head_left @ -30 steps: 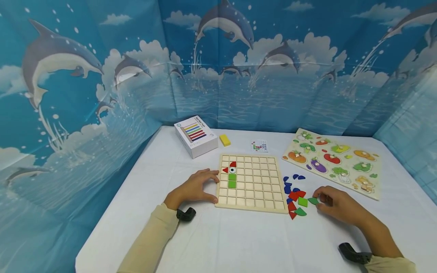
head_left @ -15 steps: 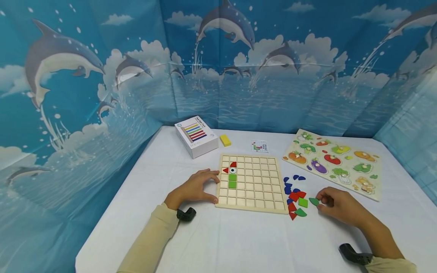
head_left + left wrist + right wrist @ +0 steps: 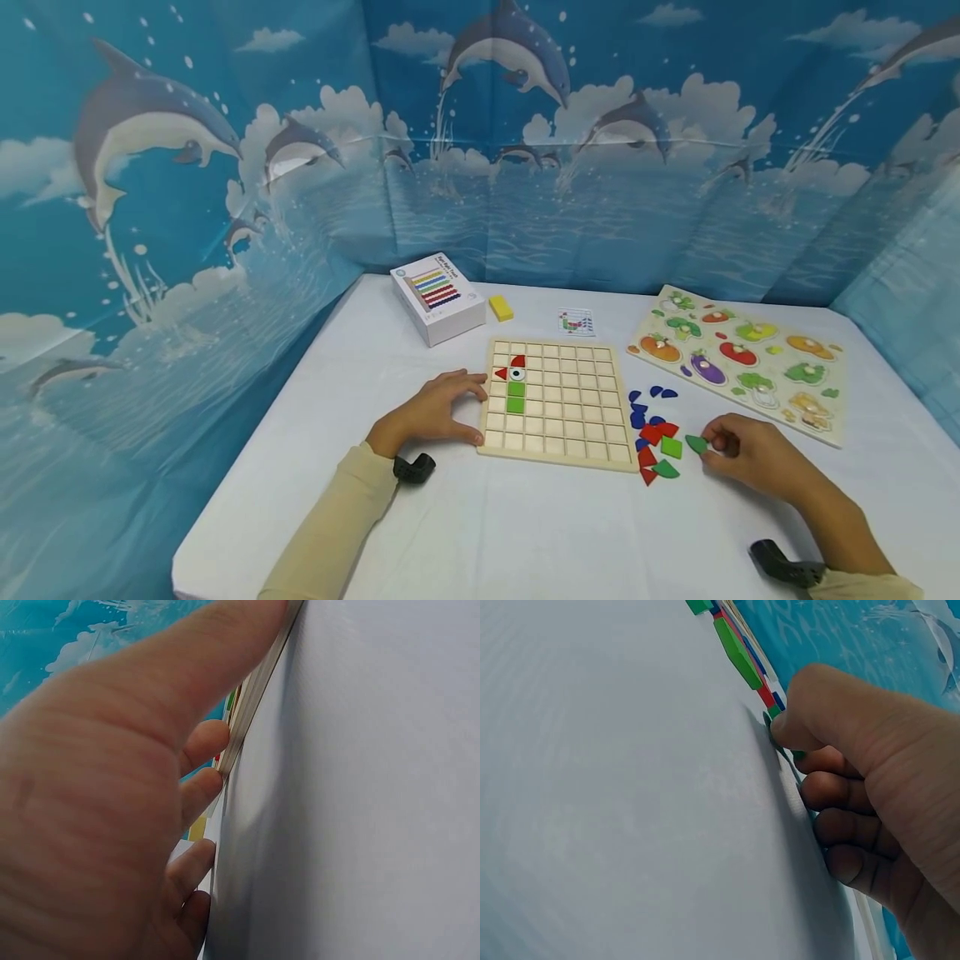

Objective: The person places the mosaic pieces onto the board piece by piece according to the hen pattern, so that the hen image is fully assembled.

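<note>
A wooden grid board [image 3: 566, 417] lies on the white table. On its left part sit a red quarter-round piece [image 3: 518, 361], a red triangle [image 3: 501, 373], a white eye piece [image 3: 516, 375] and two green squares [image 3: 516, 405]. My left hand [image 3: 431, 408] touches the board's left edge with thumb and fingertips, fingers spread; the left wrist view shows them along the board's edge [image 3: 259, 686]. My right hand [image 3: 757, 454] pinches a green leaf-shaped piece [image 3: 696, 444] between thumb and forefinger, low over the table. The other right fingers are curled, as the right wrist view shows.
Loose blue half-rounds [image 3: 637, 419], red pieces [image 3: 649, 433], a green square [image 3: 671, 447] and another green leaf-shaped piece [image 3: 665, 469] lie right of the board. Behind are a white box [image 3: 438, 300], a yellow block [image 3: 501, 308], a pattern card [image 3: 576, 322] and a vegetable puzzle [image 3: 750, 358].
The head view has turned slightly left, so everything sits a little further right. My right fingertips have shifted slightly on the green leaf-shaped piece. My left hand stays at the board's edge.
</note>
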Tool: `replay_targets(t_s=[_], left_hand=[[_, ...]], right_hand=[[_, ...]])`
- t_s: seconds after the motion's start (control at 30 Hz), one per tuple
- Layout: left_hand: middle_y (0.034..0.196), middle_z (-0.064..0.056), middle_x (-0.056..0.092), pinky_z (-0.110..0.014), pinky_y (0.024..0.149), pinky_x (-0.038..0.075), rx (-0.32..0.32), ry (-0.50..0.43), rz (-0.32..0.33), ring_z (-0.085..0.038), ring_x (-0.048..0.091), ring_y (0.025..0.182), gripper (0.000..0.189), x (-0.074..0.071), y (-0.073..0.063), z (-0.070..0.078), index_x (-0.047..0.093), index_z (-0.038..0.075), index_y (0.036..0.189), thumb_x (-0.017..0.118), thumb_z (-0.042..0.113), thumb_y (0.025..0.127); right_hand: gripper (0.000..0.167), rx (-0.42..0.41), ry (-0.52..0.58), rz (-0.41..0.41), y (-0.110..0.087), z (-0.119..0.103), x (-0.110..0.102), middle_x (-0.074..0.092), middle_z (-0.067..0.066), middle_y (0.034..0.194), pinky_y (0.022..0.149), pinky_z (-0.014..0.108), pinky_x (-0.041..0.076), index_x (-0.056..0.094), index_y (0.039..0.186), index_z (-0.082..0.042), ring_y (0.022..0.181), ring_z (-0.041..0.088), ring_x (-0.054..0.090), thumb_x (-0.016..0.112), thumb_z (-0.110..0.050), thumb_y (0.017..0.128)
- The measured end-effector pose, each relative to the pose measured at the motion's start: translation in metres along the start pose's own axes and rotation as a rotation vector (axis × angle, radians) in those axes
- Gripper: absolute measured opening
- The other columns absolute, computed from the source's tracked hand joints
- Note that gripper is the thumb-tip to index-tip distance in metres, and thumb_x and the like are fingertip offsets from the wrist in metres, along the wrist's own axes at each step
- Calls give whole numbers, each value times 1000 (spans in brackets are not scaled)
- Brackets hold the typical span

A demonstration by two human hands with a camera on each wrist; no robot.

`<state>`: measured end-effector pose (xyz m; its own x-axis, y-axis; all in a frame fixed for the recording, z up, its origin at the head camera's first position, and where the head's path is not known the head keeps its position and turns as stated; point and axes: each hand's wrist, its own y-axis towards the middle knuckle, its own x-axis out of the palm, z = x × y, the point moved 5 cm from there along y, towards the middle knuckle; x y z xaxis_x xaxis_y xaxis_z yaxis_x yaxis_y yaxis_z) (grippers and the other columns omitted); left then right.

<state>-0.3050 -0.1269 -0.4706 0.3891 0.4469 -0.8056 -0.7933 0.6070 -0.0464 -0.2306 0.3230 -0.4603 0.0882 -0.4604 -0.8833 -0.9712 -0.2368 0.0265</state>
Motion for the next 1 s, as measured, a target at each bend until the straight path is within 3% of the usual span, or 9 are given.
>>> replay_targets(t_s=[0.37, 0.6, 0.83, 1.0], left_hand=[[158, 10, 39, -49, 120, 17, -3, 10, -3, -22, 20, 151, 60, -1, -1, 2, 61, 28, 124, 87, 51, 75], [158, 11, 39, -49, 120, 17, -1, 13, 3, -22, 21, 151, 60, -1, -1, 2, 61, 28, 124, 87, 51, 75], [158, 9, 40, -51, 119, 17, 9, 3, 12, -25, 21, 150, 60, 0, -1, 2, 61, 28, 124, 88, 49, 75], [158, 8, 40, -51, 119, 18, 22, 4, 18, -26, 22, 150, 61, 1, -1, 2, 60, 27, 125, 88, 50, 75]], right_hand=[[27, -4, 20, 27, 2, -4, -2, 56, -3, 80, 63, 22, 48, 68, 98, -5, 78, 17, 52, 85, -14, 78], [29, -19, 0, 116, 7, -16, -8, 57, -1, 81, 62, 21, 49, 69, 100, -4, 78, 19, 52, 83, -10, 76], [29, -108, -4, 119, 32, -58, -9, 56, -1, 83, 64, 25, 50, 69, 102, -4, 79, 19, 52, 83, -13, 79], [24, -251, 46, 87, 64, -100, 2, 58, -3, 84, 66, 28, 50, 68, 101, -7, 78, 18, 53, 82, -13, 82]])
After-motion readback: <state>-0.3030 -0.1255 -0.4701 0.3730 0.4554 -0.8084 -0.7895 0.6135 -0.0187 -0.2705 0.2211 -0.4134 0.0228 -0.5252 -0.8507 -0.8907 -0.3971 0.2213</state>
